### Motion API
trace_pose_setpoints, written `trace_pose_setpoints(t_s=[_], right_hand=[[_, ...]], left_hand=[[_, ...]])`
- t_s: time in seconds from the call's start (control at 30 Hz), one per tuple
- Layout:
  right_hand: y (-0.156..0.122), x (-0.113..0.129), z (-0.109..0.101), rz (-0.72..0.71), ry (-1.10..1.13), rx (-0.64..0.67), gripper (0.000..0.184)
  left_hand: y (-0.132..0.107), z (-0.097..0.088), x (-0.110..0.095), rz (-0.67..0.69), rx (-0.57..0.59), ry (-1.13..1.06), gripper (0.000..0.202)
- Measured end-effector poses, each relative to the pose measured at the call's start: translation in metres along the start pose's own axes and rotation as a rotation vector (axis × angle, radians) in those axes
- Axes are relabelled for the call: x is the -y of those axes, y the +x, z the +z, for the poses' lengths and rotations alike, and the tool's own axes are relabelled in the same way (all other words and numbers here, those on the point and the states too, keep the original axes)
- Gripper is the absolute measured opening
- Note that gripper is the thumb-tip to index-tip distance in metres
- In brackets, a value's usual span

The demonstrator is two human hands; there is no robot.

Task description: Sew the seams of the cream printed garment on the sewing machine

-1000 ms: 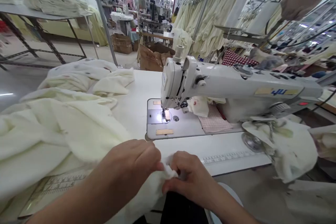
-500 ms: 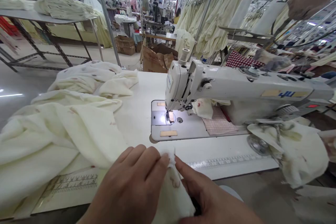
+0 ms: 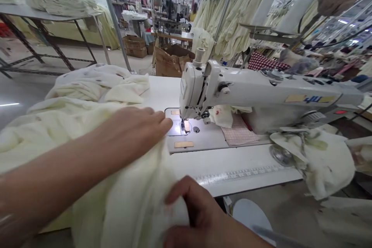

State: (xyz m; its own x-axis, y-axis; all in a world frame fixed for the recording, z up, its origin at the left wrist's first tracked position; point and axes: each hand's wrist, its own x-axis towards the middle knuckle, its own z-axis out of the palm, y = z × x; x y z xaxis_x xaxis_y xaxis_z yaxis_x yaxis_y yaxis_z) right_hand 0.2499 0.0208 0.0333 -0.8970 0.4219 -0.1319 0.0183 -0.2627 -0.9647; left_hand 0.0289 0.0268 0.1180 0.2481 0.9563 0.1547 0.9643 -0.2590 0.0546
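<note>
My left hand (image 3: pixel 136 126) lies on cream fabric (image 3: pixel 124 197), fingers stretched toward the needle area (image 3: pixel 183 124) of the white sewing machine (image 3: pixel 261 93); the fingertips are just left of the lit needle plate. My right hand (image 3: pixel 200 217) is at the table's near edge, fingers curled on a fold of the same cream fabric. The fabric drapes from the table over the near edge between both hands.
A heap of cream garments (image 3: pixel 87 85) covers the left of the white table (image 3: pixel 232 166), which has a printed ruler along its front. Checked cloth (image 3: pixel 238 131) lies under the machine arm. Scrap fabric (image 3: pixel 319 159) hangs at the right. Hanging garments and cardboard boxes (image 3: pixel 171 62) stand behind.
My left hand has reached forward from the near edge to the needle plate, carrying fabric with it. My right hand has dropped lower and still grips the cloth.
</note>
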Motion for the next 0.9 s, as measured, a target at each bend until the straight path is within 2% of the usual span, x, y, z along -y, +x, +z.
trace_pose_setpoints(t_s=[0.03, 0.1, 0.2, 0.3, 0.37, 0.43, 0.5, 0.57, 0.63, 0.7, 0.8, 0.9], right_hand=[[-0.009, 0.002, -0.008, 0.098, -0.084, 0.005, 0.037], [-0.024, 0.013, -0.029, 0.184, -0.389, -0.028, 0.019], [-0.030, 0.032, -0.052, 0.024, -0.862, -0.159, 0.004], [-0.004, 0.040, -0.059, -0.219, -1.256, -0.214, 0.017], [0.025, 0.036, -0.060, -0.311, -1.529, -0.192, 0.024], [0.051, 0.030, -0.063, -0.348, -1.709, -0.125, 0.023], [0.066, 0.024, -0.068, -0.364, -1.763, -0.051, 0.017], [0.067, 0.021, -0.074, -0.379, -1.755, -0.014, 0.016], [0.061, 0.021, -0.082, -0.383, -1.746, 0.013, 0.017], [0.056, 0.026, -0.090, -0.377, -1.733, 0.041, 0.017], [0.063, 0.038, -0.103, -0.349, -1.736, 0.029, 0.023], [0.082, 0.045, -0.117, -0.291, -1.778, -0.042, 0.029]], left_hand=[[0.017, 0.009, 0.001, 0.028, 0.076, 0.100, 0.031], [0.041, 0.033, -0.002, 0.021, 0.112, 0.164, 0.035], [0.055, 0.068, -0.004, -0.022, 0.101, 0.132, 0.027], [0.053, 0.083, 0.002, -0.048, 0.090, 0.096, 0.018], [0.051, 0.085, 0.007, -0.057, 0.072, 0.074, 0.017], [0.051, 0.085, 0.011, -0.065, 0.050, 0.053, 0.017], [0.052, 0.086, 0.012, -0.082, 0.012, 0.039, 0.017], [0.051, 0.086, 0.009, -0.109, -0.049, 0.042, 0.016], [0.044, 0.086, -0.001, -0.111, -0.100, 0.053, 0.015], [0.031, 0.086, -0.017, -0.059, -0.083, 0.039, 0.016], [0.007, 0.089, -0.042, -0.013, -0.034, 0.013, 0.017], [-0.007, 0.094, -0.052, -0.049, -0.063, -0.005, 0.027]])
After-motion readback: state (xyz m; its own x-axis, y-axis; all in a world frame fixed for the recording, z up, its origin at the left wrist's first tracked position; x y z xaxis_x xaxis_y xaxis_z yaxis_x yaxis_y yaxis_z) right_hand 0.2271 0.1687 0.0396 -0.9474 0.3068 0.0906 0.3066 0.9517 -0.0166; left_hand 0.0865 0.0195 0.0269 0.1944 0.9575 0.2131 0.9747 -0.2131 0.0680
